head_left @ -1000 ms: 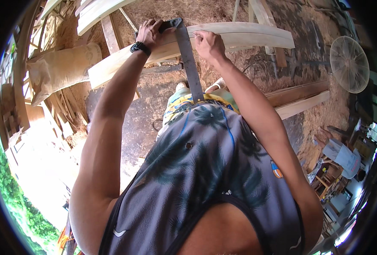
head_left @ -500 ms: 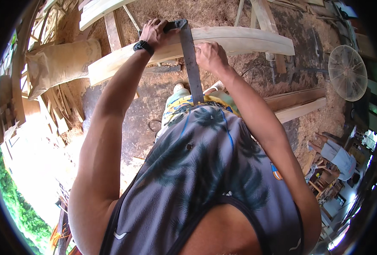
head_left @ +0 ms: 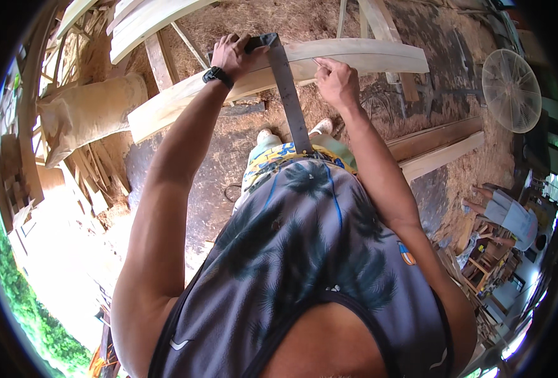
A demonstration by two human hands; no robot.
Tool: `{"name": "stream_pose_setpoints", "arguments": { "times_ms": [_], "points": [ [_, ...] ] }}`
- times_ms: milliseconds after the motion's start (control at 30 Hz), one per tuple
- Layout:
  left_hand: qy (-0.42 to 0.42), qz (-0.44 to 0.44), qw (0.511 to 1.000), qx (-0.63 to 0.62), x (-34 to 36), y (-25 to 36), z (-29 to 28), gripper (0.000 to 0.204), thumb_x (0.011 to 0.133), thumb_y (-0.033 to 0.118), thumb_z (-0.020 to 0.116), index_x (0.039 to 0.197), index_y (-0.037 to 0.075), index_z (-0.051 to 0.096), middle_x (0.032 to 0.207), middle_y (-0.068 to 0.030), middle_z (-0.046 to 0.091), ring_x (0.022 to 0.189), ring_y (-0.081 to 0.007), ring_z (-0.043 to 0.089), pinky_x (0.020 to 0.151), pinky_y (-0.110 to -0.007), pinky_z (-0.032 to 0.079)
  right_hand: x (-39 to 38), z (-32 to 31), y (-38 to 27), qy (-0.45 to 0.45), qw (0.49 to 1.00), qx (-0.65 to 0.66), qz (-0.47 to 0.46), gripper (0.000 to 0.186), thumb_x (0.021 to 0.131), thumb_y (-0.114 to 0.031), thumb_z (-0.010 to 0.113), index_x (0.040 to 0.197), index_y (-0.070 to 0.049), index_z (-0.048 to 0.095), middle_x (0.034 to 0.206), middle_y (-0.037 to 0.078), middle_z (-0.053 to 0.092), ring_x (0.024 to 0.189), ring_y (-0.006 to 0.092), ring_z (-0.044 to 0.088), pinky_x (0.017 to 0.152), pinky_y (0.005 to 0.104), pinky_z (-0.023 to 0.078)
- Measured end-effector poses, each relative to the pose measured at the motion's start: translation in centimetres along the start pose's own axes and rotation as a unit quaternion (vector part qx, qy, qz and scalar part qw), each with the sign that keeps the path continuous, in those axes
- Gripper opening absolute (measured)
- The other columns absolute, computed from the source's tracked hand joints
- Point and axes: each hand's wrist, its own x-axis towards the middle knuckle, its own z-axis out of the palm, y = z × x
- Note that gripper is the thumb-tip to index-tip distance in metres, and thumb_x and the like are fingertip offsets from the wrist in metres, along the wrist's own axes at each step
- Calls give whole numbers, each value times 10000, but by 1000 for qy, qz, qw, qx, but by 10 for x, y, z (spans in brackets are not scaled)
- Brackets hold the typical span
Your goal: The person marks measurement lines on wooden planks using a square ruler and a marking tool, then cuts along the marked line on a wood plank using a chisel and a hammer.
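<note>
My left hand (head_left: 230,58) grips the dark stock of a large carpenter's square (head_left: 288,94) against the far edge of a pale wooden board (head_left: 373,55). The square's long metal blade crosses the board and reaches back toward my waist. My right hand (head_left: 338,82) is closed at the board's near side, just right of the blade and apart from it. Its fingers are pinched, and a small thin tip shows at them, too small to name. A fine dark line runs lengthwise along the board.
More pale boards (head_left: 156,25) lie beyond on wooden supports. A filled sack (head_left: 96,104) and scrap wood are at left. Planks (head_left: 439,154) lie on the sawdust-covered floor at right, near a round fan (head_left: 511,91). Another person (head_left: 509,217) is at far right.
My right hand has moved right, away from the square's blade. My left hand stays on the stock, and the whole view has shifted slightly.
</note>
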Motion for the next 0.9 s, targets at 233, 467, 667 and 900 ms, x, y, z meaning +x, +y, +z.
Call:
{"name": "stream_pose_setpoints", "arguments": {
  "times_ms": [233, 467, 667, 900],
  "points": [
    [-20, -4, 1000, -10, 9, 19, 6, 566, 901, 615, 622, 1102, 93, 703, 1046, -181, 685, 1056, -372, 613, 930, -499, 475, -6, -18, 1, -8, 998, 15, 63, 276, 933, -193, 591, 1115, -70, 758, 1029, 165, 750, 920, 310, 742, 825, 369, 593],
    [25, 52, 998, 12, 9, 9, 17, 639, 916, 606, 619, 1194, 34, 683, 1055, -192, 685, 1044, -379, 622, 940, -488, 475, -10, -20, 11, -3, 996, 40, 85, 268, 936, -220, 608, 1117, -96, 761, 1008, 164, 752, 899, 315, 743, 803, 379, 596],
    [18, 69, 997, 5, 11, 11, 15, 629, 924, 568, 627, 1202, 7, 678, 1028, -194, 688, 1012, -380, 632, 930, -487, 480, -7, -18, 11, 2, 997, 18, 73, 268, 941, -235, 607, 1109, -96, 762, 994, 156, 754, 888, 321, 743, 792, 382, 598],
    [0, 46, 999, 8, 9, 13, 12, 654, 912, 586, 633, 1198, 0, 680, 1032, -200, 687, 1028, -388, 630, 918, -490, 482, -2, 3, 15, -1, 999, 44, 12, 248, 934, -223, 601, 1073, -101, 768, 1005, 157, 747, 914, 345, 729, 824, 403, 588]
  ]
}}
